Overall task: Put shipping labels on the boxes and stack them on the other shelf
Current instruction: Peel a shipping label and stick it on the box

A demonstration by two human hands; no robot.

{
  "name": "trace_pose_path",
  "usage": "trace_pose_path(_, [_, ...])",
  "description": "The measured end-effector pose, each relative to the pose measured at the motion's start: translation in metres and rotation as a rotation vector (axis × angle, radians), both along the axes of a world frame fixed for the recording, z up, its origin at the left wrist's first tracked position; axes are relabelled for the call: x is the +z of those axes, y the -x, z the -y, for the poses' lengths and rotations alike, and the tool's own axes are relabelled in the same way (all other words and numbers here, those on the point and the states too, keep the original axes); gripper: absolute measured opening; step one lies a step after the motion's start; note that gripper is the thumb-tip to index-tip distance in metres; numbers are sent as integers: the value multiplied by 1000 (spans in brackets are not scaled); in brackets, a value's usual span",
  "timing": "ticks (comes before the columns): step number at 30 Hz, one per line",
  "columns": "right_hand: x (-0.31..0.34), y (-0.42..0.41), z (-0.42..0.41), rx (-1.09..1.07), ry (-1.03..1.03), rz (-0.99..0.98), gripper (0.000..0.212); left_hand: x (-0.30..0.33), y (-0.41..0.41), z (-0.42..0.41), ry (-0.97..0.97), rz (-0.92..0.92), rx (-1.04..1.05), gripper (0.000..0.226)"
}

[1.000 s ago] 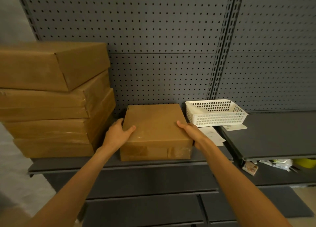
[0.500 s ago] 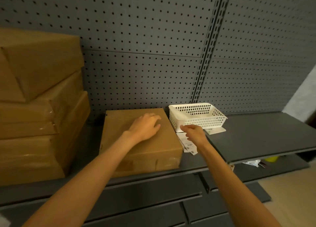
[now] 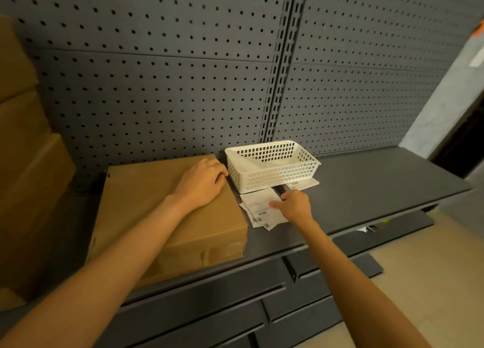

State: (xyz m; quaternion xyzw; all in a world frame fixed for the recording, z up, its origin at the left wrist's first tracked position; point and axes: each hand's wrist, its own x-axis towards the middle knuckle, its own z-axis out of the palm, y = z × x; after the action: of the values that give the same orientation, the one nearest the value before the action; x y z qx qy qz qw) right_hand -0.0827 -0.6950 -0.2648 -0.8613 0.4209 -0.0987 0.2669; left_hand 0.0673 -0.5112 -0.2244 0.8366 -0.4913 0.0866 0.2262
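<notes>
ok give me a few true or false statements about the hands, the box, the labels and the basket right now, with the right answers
1. The left hand rests flat on top of the box. True.
2. The right hand is inside the white basket. False: it is on the loose labels in front of the basket.
3. A label is already stuck on the box top. False: the visible top is bare cardboard.
4. The basket stands right of the box. True.
5. The labels lie on the grey shelf between box and right hand. True.
</notes>
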Motion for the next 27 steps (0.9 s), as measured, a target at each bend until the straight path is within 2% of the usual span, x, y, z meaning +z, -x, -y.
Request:
trace_pose_path(4, [-8,5,10,-29,-23,9,27,-2,0,2,16,17,7,25])
trace_pose_path(13, [-5,13,13,-116,17,171,16,-4,0,2,28,15,14,25])
trace_pose_path(20, [1,19,14,-162,-260,373,7,-1,4,0,62,-5,-26,26])
trace_pose_path(23, [7,20,12,-200,-401,484,9,0,6,-1,104,-21,-44,25])
trace_pose_path(27, [33,17,3,-178,-519,657,8,6,9,0,283,-249,-6,19])
